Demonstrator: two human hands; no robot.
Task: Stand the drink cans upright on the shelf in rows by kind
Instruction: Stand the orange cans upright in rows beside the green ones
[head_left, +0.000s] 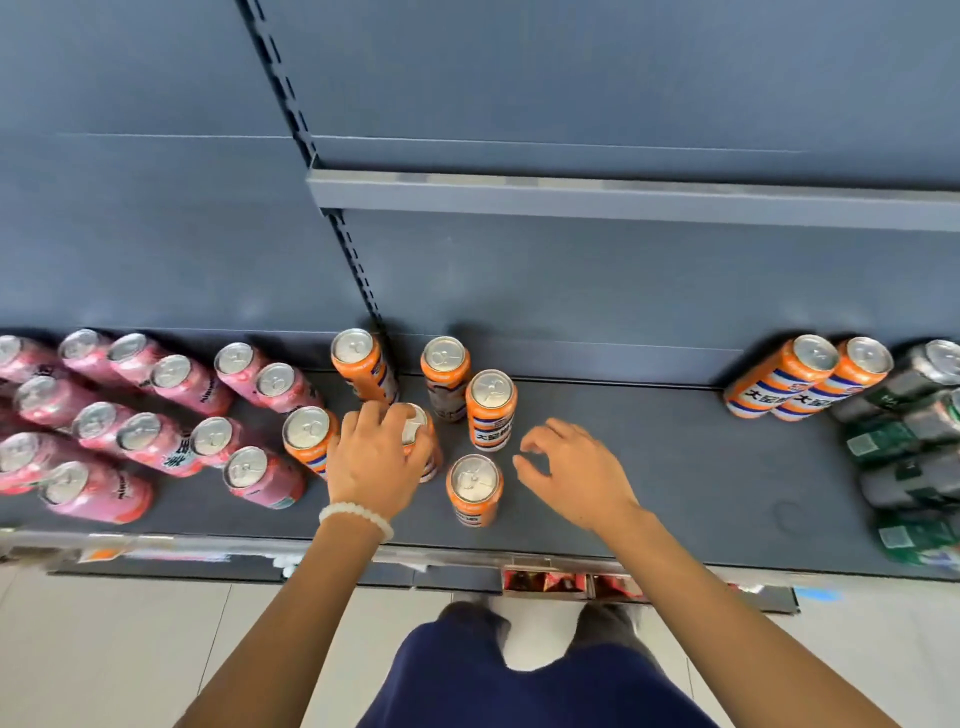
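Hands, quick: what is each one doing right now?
Left hand: gripping an orange can from above.
Right hand: loosely curled, holding nothing.

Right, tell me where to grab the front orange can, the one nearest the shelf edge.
Take the front orange can by its upper side wall, just under the rim, coming down from above and from the right, where the shelf is bare. It stands upright with its lid up, and the right hand hovers beside it holding nothing. The left hand already grips another can.
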